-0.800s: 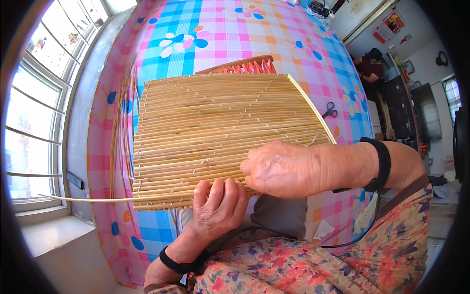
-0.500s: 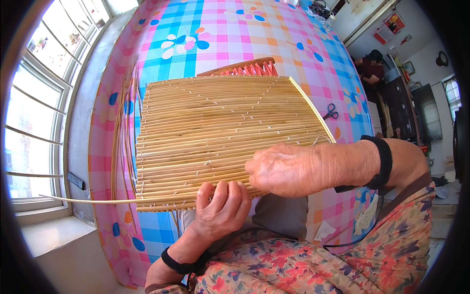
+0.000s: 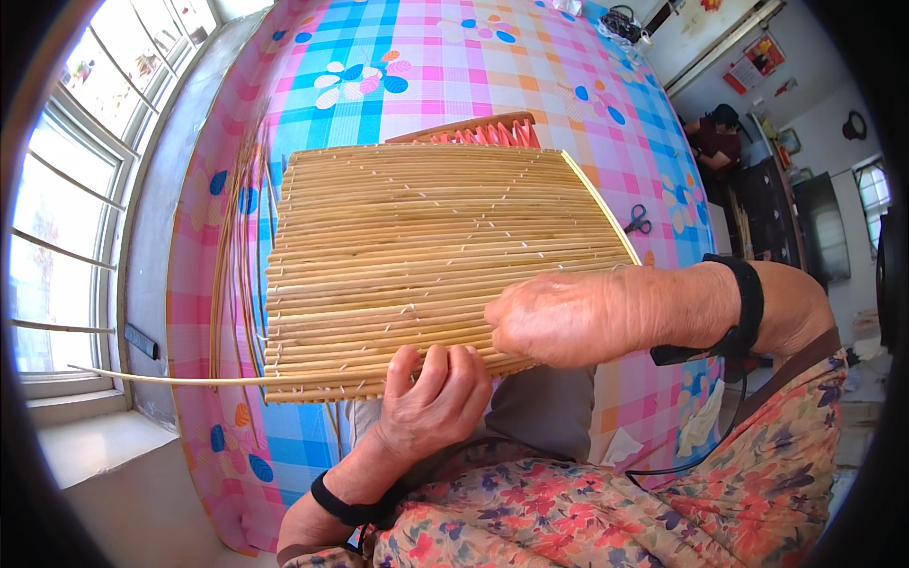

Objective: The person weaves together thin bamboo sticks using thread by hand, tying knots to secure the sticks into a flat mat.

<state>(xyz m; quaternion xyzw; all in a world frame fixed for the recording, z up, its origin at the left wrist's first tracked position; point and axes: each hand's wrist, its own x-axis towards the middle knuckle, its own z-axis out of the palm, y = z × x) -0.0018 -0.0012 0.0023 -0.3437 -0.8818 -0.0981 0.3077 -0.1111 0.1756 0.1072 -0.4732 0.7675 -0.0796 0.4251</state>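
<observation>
I am noting the right hand (image 3: 549, 317) shifting right, grip hidden, while the left hand (image 3: 434, 402), fingers bunched, is apparently steadying the stick mat (image 3: 407, 248) at its near edge.

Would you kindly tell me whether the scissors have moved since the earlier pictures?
No: judged against the checked tablecloth, the scissors lie in the same place.

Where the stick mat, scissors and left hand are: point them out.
Stick mat (image 3: 437, 265): head view, middle of its slatted upper face.
Scissors (image 3: 635, 222): head view, base of the dark handles.
Left hand (image 3: 426, 409): head view, back of the hand.
</observation>
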